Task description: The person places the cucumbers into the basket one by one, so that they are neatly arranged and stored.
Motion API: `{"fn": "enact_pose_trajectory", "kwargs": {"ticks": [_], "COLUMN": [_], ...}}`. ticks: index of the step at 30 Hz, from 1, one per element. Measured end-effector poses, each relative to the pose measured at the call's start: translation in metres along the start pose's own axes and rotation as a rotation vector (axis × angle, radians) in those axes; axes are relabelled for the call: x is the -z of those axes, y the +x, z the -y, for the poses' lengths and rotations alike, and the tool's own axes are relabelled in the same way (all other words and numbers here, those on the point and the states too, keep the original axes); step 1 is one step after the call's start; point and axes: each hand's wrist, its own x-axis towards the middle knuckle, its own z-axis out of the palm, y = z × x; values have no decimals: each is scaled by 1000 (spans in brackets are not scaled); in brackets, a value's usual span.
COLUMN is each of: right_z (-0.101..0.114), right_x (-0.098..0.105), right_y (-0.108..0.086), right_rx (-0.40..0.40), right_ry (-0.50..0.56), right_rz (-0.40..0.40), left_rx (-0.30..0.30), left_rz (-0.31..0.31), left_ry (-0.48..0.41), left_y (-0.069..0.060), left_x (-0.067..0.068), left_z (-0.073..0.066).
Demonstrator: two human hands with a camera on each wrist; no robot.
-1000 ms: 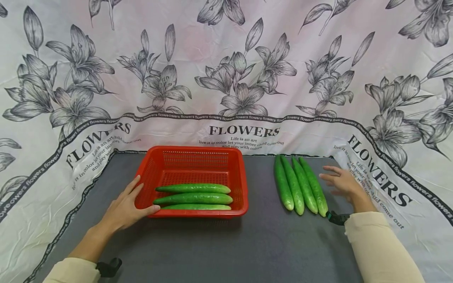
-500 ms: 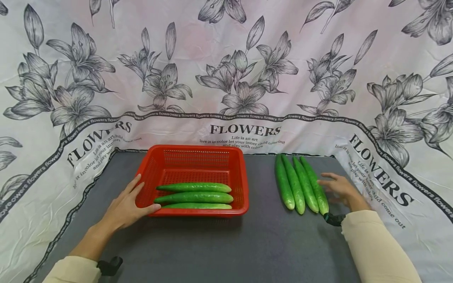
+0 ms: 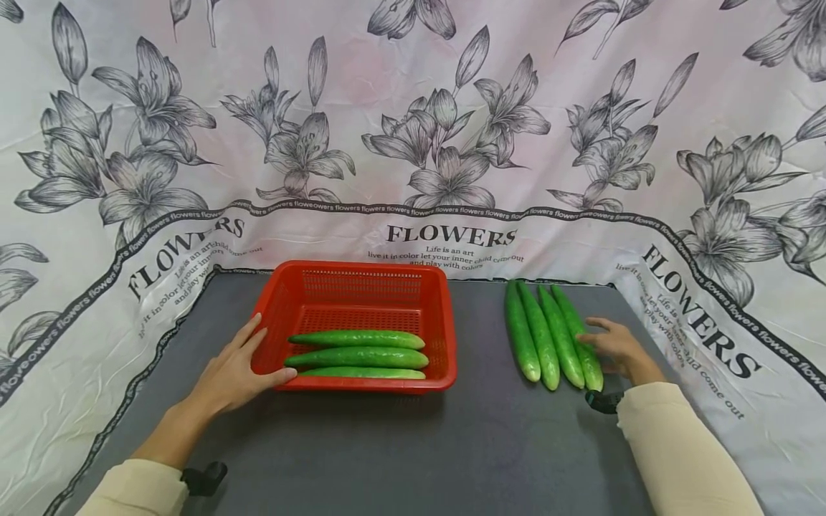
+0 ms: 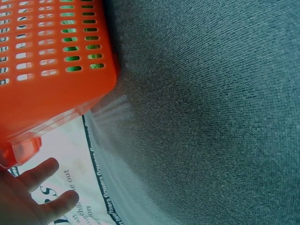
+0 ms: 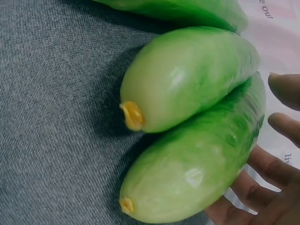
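A red perforated basket (image 3: 449, 337) holds three green cucumbers (image 3: 361, 357) lying side by side. My left hand (image 3: 226, 380) rests on the basket's near left corner, thumb on the front rim and fingers spread along the left side; the left wrist view shows part of this hand (image 4: 33, 197) beside the basket wall (image 4: 61, 89). To the right, several cucumbers (image 3: 547, 344) lie in a row. My right hand (image 3: 622, 350) is at the rightmost one, fingers loosely bent; in the right wrist view the fingers (image 5: 262, 168) reach the outer side of that cucumber (image 5: 187, 173), with the thumb above.
A grey cloth surface (image 3: 400, 451) lies under everything. Behind and on both sides hangs a white curtain (image 3: 452, 179) printed with flowers and lettering, its lower edge meeting the surface behind the basket. Grey surface separates the basket from the row of cucumbers.
My right hand has moved left and slightly down, from beside the row to the rightmost cucumber. My left hand stays at the basket corner. The whole head view has shifted slightly.
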Motion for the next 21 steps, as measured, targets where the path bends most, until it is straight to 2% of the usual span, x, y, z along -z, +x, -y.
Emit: {"fn": "enact_pose_trajectory", "kwargs": {"ticks": [8,13,21], "right_z": [5,4,4], "right_x": [-5,-7,-1], "right_y": [1,2,-2], "right_rx": [-29,-26,-9], "right_ry": [-39,-40,-102], "right_rz": [-47,-78,-138], "left_rx": [-1,5,-3], "left_rz": [-11,-14,-8], "left_ry": [4,4,-2], "left_y": [0,-1,0], "left_x": [-1,-2,-2], "left_z": [2,3,2]}}
